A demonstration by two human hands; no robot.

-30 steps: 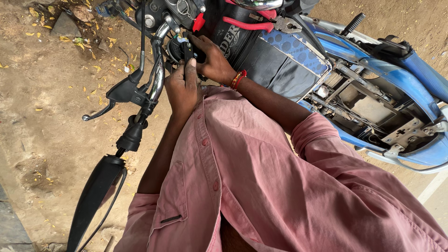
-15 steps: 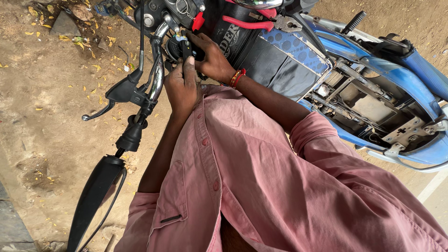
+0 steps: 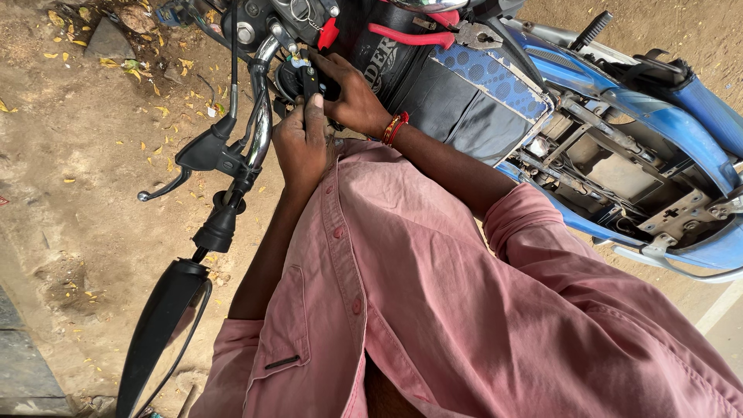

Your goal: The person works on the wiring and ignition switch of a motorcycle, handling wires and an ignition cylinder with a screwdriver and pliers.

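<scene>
Black switch housing (image 3: pixel 308 77) on the chrome handlebar (image 3: pixel 261 116), just inboard of the lever clamp: that is where both my hands work. Against the frames of a second ago almost nothing has shifted. Same hold, same place, only a slight settling of the view, so the job reads as steady fine work, not a reach or a pull-away.

Left hand (image 3: pixel 303 143): grip closed round the lower part of the housing, thumb pressed up along its face. Right hand (image 3: pixel 352 97): fingers curled onto the housing from the tank side; whether they pinch something small I cannot tell, the fingertips are hidden.

Edges close by: brake lever (image 3: pixel 164 186) juts outward to the left, mirror (image 3: pixel 164 321) on its stalk below it, cables crossing above the bar. Red-handled pliers (image 3: pixel 422 32) lie on the tank cover (image 3: pixel 464 93), near my right wrist. Open seat frame (image 3: pixel 619 174) well apart to the right.

Free room: bare dirt ground (image 3: pixel 77 155) left of the bar; little between my forearms.
</scene>
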